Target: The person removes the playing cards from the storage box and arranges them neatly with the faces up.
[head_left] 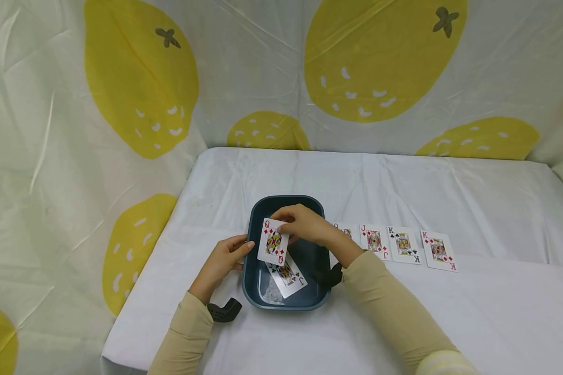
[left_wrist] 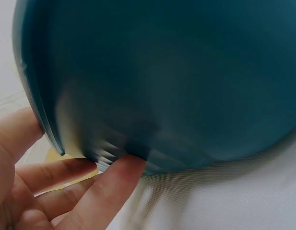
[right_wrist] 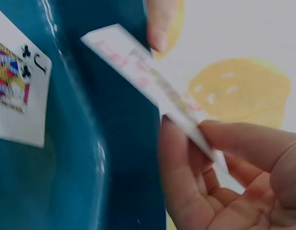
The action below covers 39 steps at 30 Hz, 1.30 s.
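A dark blue tray [head_left: 319, 271] stands on the white-covered table. The left hand [head_left: 222, 260] grips its left side; in the left wrist view, the thumb of that hand [left_wrist: 66, 191] is at the rim and the fingers are against the outer wall. Above the tray's left part, the right hand [head_left: 302, 224] pinches a queen of diamonds [head_left: 273, 242] between thumb and fingers. The right wrist view shows this card [right_wrist: 148, 79] edge-on and blurred, in the right hand [right_wrist: 229, 177]. A jack of clubs [head_left: 287, 277] lies face up inside the tray.
Right of the tray, cards lie face up in a row: a partly hidden queen [head_left: 344, 229], a red jack [head_left: 374, 242], a king of clubs [head_left: 403, 245] and a king of diamonds [head_left: 438, 251]. Behind the table hangs a cloth with yellow fruit prints.
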{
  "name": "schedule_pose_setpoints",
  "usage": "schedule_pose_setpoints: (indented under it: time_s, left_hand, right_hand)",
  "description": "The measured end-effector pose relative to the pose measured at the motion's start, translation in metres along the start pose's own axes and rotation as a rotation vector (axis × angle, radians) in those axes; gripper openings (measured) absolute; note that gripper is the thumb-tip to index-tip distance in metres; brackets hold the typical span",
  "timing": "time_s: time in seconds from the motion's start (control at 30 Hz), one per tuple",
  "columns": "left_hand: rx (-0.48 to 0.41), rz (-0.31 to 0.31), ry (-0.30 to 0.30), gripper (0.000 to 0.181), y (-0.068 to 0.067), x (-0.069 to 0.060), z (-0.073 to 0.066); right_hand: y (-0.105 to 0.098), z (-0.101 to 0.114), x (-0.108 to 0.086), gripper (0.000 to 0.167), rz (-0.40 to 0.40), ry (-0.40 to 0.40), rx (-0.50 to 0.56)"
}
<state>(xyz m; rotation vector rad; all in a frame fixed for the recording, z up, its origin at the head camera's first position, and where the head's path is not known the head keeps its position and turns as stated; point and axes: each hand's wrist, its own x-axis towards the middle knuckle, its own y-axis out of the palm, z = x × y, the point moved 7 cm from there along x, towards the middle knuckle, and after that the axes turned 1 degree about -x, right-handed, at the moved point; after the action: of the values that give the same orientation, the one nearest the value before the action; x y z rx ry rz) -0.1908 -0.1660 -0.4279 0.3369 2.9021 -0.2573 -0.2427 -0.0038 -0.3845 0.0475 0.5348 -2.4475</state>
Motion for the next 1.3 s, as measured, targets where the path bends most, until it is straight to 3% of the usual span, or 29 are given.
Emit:
schedule_pose_setpoints:
  time_s: [0.17, 0.33, 0.5, 0.73, 1.0, 1.3]
  left_hand:
    - [-0.005, -0.025, -0.008, 0.043, -0.005, 0.011, 0.019]
    - [0.01, -0.034, 0.004, 0.046, -0.006, 0.012, 0.021]
    - [0.003, -0.029, -0.008, 0.045, -0.006, 0.01, 0.018]
    - [0.025, -0.015, -0.013, 0.042, 0.0, -0.002, -0.003]
    - [0.016, -0.016, -0.022, 0.042, -0.001, -0.005, -0.006]
    - [0.014, -0.01, -0.02, 0.043, -0.002, -0.003, -0.005]
  right_hand:
    - [-0.023, -0.001, -0.01, 0.026, -0.029, -0.045, 0.067]
    - [-0.048, -0.008, -0.024, 0.026, -0.088, -0.041, 0.114]
    - [-0.071, -0.019, -0.041, 0.027, -0.132, -0.003, 0.126]
    - [-0.112, -0.047, -0.067, 0.03, -0.184, 0.062, 0.072]
    - [-0.166, -0.097, -0.124, 0.038, -0.269, 0.2, 0.054]
    - [-0.225, -0.152, -0.199, 0.017, -0.356, 0.247, 0.12]
